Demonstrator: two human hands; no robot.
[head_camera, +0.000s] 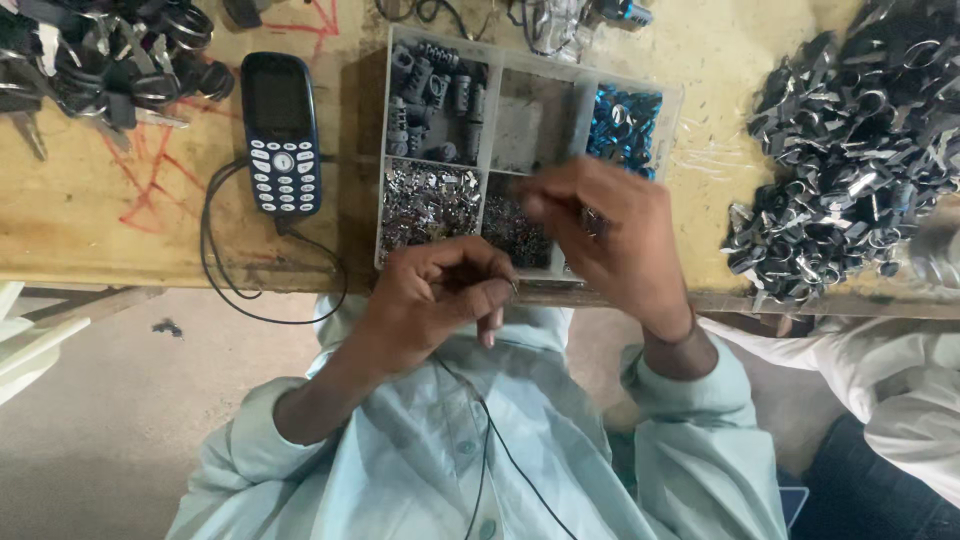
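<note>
At centre frame, the left hand (435, 300) curls, pinching a small metal part (514, 289); the right hand (610, 235) pinches something blurred above the compartment tray (384, 150).

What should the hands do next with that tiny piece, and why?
Probably bring the two hands together. The left hand pinches something tiny at its fingertips, and the blurred right hand hovers just beside it, over the clear plastic compartment tray of small silver metal bits. What each pinches is too small to tell.

Dark blue keypad phone (281, 132) on bench, left of tray; small screen dark.
</note>
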